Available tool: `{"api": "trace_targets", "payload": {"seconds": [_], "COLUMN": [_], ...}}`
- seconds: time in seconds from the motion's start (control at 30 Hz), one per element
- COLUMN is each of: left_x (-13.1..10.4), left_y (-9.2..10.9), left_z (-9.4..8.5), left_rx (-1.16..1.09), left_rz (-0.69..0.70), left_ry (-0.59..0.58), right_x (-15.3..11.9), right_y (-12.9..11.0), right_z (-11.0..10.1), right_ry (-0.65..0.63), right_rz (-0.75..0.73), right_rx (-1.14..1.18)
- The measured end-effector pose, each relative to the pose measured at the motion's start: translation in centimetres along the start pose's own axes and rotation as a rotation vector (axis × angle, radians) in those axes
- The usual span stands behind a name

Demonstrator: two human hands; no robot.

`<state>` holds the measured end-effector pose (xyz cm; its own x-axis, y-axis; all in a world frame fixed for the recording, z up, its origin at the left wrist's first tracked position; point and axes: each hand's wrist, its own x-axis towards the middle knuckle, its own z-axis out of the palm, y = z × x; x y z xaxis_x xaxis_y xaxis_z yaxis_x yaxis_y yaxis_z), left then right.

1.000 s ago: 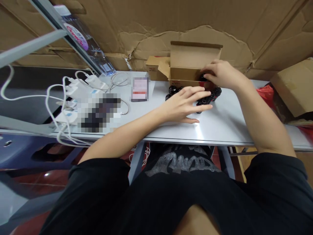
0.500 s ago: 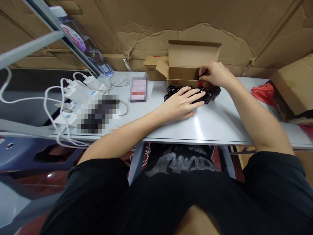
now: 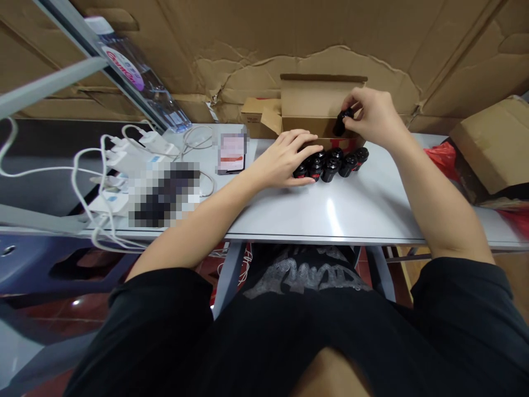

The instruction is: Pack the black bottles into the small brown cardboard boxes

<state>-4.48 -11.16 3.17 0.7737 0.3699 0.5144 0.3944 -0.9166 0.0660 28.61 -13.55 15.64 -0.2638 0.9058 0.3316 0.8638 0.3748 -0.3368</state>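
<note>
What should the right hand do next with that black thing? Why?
Maybe lift the black piece over the front of the open box and set it by the similar pieces on the table. The right hand seems to have raised it from lower inside, and there's bare table in front of that group.

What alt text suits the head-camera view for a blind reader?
A person's right hand holds a small black cylinder at an open cardboard box, while the left hand spreads beside similar cylinders clustered on a white table.
</note>
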Motion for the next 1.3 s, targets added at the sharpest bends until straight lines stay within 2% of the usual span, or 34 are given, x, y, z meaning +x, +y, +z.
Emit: {"api": "trace_targets", "payload": {"seconds": [0.1,0.23,0.27,0.4,0.57,0.77,0.9,1.0,1.17,1.3], "left_x": [0.3,0.6,0.6,0.7,0.6,0.3,0.1,0.0,0.2,0.2], "left_y": [-0.1,-0.4,-0.5,-0.6,-0.8,-1.3,-1.8,-2.0,-2.0,-3.5], "left_z": [0.8,0.9,0.9,1.2,1.6,1.5,0.8,0.0,-1.3,-1.9], "left_rx": [-0.018,-0.031,-0.031,-0.025,-0.034,-0.035,-0.035,-0.034,-0.031,-0.062], "left_rz": [0.005,0.011,0.007,0.011,0.025,0.007,-0.111,-0.173,-0.254,-0.341], "left_ry": [0.014,0.026,0.032,0.041,0.058,0.105,0.201,0.239,0.322,0.444], "right_x": [-1.6,-4.0,-4.5,-5.9,-5.7,-5.1,-4.8,-4.6,-4.6,-4.2], "right_y": [-2.5,-5.3,-5.8,-6.6,-5.4,-4.7,-4.7,-4.4,-2.7,-0.9], "right_z": [-2.7,-5.5,-6.1,-7.3,-6.3,-4.3,-3.2,-2.6,-2.9,-3.3], "right_ry": [0.091,0.204,0.162,-0.157,-0.465,-0.64,-0.671,-0.639,-0.611,-0.557], "right_rz": [-0.096,-0.234,-0.258,-0.281,-0.242,-0.141,-0.109,-0.113,-0.066,-0.091], "right_rx": [-0.046,-0.032,-0.06,-0.191,-0.272,-0.355,-0.384,-0.374,-0.33,-0.279]}}
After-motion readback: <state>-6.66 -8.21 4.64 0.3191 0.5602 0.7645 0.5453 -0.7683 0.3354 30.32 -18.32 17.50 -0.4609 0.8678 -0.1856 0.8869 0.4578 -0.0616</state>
